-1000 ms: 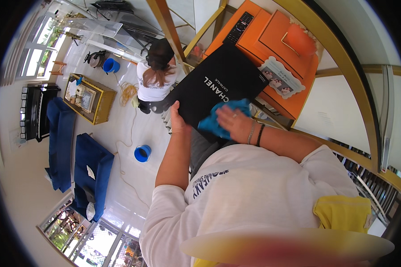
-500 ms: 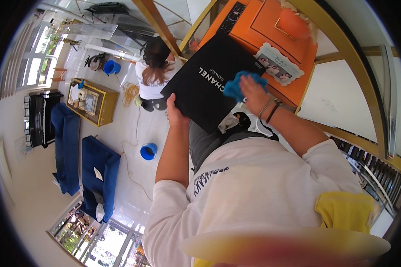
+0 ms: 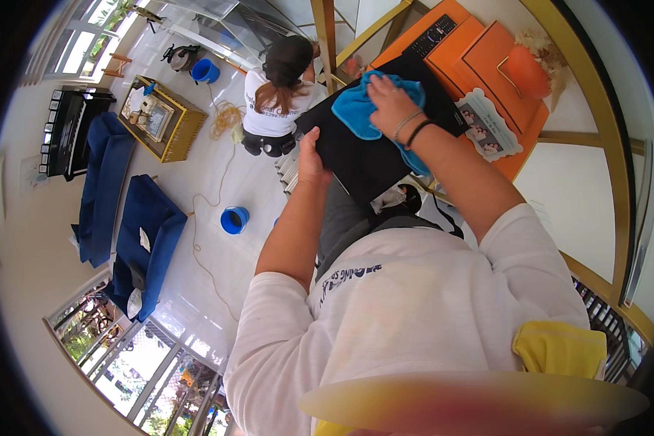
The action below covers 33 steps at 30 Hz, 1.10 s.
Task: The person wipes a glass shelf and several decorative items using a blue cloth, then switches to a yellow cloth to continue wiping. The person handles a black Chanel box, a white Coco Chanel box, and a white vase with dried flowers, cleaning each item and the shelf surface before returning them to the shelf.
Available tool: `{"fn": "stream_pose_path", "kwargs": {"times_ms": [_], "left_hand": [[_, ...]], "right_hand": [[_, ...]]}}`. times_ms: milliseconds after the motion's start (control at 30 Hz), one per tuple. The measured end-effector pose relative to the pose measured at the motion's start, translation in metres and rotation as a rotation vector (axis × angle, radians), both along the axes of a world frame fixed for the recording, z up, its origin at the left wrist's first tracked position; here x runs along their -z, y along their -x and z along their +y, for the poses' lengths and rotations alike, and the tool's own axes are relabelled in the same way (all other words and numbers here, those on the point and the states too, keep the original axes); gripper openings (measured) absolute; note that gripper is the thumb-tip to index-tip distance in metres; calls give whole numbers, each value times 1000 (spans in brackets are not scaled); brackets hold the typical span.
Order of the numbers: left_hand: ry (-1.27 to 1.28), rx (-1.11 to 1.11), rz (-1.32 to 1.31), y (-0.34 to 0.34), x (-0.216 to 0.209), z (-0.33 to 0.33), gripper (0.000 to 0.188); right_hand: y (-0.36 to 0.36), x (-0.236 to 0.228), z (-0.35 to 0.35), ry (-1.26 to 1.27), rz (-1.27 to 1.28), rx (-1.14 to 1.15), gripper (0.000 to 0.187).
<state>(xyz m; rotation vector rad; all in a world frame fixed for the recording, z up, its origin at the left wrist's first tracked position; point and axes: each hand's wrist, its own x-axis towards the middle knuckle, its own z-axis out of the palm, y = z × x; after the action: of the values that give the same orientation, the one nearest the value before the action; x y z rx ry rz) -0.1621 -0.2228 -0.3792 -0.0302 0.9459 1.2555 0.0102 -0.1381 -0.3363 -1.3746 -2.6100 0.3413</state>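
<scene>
Orange boxes [image 3: 487, 54] (stacked) crowd the black book's [image 3: 370, 156] far side.

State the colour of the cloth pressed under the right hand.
Bright blue: the soft cloth lies on the flat black box under the right hand, clearest in the head view.

Far below, a shiny white floor [image 3: 196, 276] has two blue sofas [image 3: 142, 240] on the left, near big sunny windows [image 3: 131, 363].

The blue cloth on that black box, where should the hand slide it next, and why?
Probably toward the near end of the black box. The right hand presses the blue cloth on the far part, while the left hand grips the box's left edge. The near stretch of the top lies bare, not under the cloth.
</scene>
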Motion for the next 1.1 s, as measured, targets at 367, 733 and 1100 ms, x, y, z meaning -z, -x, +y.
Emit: {"fn": "stream_pose_path", "kwargs": {"times_ms": [367,733,1100], "left_hand": [[-118,-66,-51,2,-8,-4,83],[-201,24,22,5,14,-8,66],[-47,-2,-18,0,4,1,43]], "right_hand": [[72,-21,-33,4,-30,-527,48],[-20,-30,-93,248,122,-754,39],[-123,-147,-99,592,429,-75,33]]}}
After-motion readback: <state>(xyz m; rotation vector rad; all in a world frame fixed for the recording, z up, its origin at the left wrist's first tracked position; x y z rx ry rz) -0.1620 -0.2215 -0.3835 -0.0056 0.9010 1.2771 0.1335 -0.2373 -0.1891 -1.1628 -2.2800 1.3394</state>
